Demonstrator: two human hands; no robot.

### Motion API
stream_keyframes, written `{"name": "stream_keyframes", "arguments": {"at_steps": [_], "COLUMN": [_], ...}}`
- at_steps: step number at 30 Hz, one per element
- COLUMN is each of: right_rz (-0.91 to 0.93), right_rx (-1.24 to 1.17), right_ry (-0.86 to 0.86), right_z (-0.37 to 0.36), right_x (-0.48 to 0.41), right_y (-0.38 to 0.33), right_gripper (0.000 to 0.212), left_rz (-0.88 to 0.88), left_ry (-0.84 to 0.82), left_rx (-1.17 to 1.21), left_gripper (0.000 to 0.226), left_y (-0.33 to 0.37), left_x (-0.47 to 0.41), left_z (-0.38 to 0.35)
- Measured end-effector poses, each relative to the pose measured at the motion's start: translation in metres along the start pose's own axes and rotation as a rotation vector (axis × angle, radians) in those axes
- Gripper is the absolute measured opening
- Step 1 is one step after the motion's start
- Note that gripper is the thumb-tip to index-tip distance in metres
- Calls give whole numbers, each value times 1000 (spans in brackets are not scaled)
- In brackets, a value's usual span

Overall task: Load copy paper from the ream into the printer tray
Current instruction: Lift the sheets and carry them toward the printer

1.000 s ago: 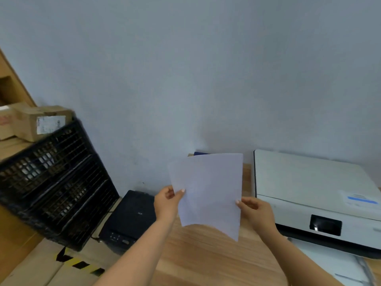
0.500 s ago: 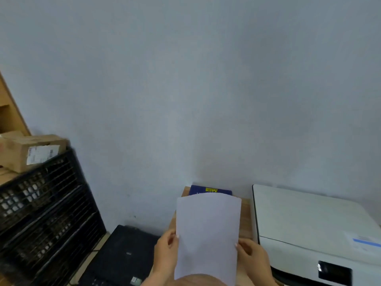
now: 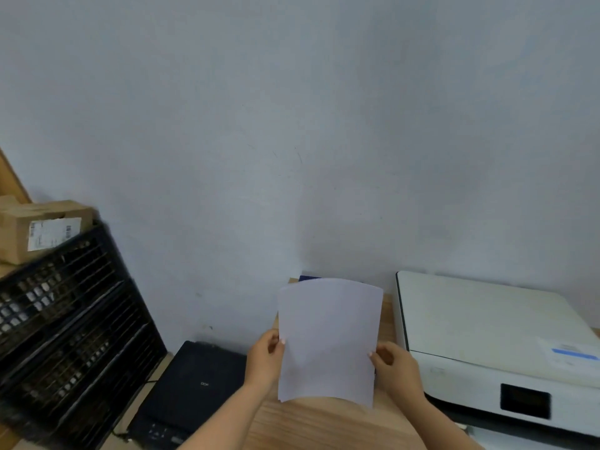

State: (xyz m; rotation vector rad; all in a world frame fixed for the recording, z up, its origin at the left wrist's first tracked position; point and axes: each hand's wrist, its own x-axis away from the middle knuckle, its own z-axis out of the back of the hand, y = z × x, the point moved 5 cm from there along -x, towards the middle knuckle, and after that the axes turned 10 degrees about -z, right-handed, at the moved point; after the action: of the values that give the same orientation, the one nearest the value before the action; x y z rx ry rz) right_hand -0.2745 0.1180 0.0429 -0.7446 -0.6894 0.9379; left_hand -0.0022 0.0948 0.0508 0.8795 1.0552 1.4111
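Note:
I hold a thin stack of white copy paper (image 3: 328,339) upright above the wooden table (image 3: 324,427). My left hand (image 3: 267,358) grips its left edge and my right hand (image 3: 394,365) grips its right edge. Behind the sheets, a dark blue ream wrapper (image 3: 306,278) peeks out against the wall; most of it is hidden. The white printer (image 3: 487,336) with a dark display stands on the table to the right of my hands. A pale tray edge (image 3: 506,441) shows under the printer's front at the bottom right.
A black flat device (image 3: 194,391) lies low to the left of the table. Stacked black plastic crates (image 3: 65,336) fill the left side, with a cardboard box (image 3: 42,228) on top. A plain grey wall is straight ahead.
The paper has been squared from a tilted hold into an upright one between both hands. The view rose toward the wall, then dropped back a little.

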Motion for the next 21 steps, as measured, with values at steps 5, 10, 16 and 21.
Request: {"name": "stream_keyframes", "arguments": {"at_steps": [5,10,16,21], "right_rz": [5,95,21,-243], "right_rx": [-13,-79,-251,-229], "right_ry": [18,15,16,2], "right_z": [3,17,39,32], "right_x": [-1,-4,-5,-2], "right_y": [-6,-30,-29,8], "right_gripper": [7,12,18,59], "left_rz": [-19,-123,-225,-172], "left_ry": [-25,-56,-207,-157], "left_rx": [-3,15,-83,-80], "left_gripper": [19,17,16,13], "left_y": [2,31,45,24], "left_x": [-2,-21,-23,-13], "left_z": [-2,-1,-24,-22]}}
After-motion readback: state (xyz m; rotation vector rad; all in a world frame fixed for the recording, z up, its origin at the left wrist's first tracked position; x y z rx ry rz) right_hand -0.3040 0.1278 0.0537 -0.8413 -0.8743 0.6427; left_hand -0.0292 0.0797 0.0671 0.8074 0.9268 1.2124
